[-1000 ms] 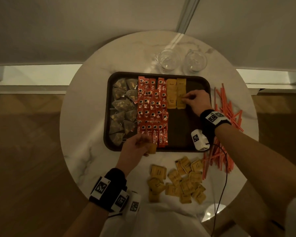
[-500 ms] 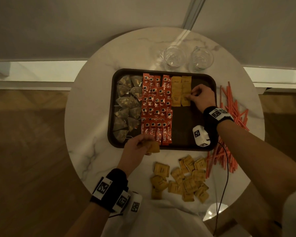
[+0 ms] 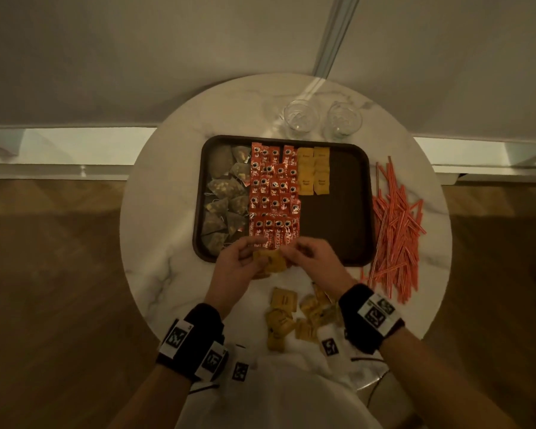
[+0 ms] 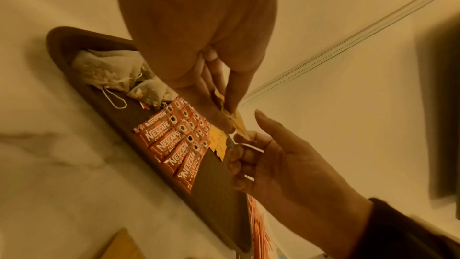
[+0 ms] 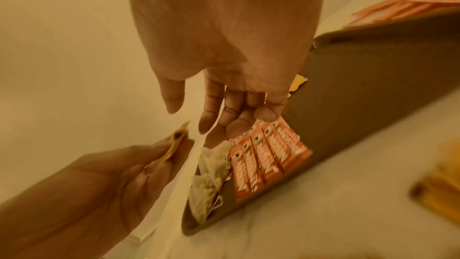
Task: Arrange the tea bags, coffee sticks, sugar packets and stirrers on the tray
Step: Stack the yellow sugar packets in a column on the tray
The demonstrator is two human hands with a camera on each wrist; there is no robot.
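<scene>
A dark tray (image 3: pixel 347 212) holds tea bags (image 3: pixel 226 199) on its left, red coffee sticks (image 3: pixel 273 193) in the middle and two short columns of yellow sugar packets (image 3: pixel 313 174) at the back. Over the tray's front edge my left hand (image 3: pixel 254 255) pinches a few sugar packets (image 3: pixel 273 263), also seen in the left wrist view (image 4: pixel 232 117). My right hand (image 3: pixel 291 252) reaches in from the right with loosely extended fingers (image 5: pixel 206 117), its fingertips at the held packets. Red stirrers (image 3: pixel 396 227) lie on the table right of the tray.
Loose sugar packets (image 3: pixel 288 317) lie scattered on the round marble table (image 3: pixel 161 243) in front of the tray. Two glasses (image 3: pixel 300 116) stand behind the tray. The tray's right half is bare. Wooden floor surrounds the table.
My right hand left the sugar columns at the tray's back and came to the front edge beside my left hand. The left hand still pinches its packets. The camera view shifted.
</scene>
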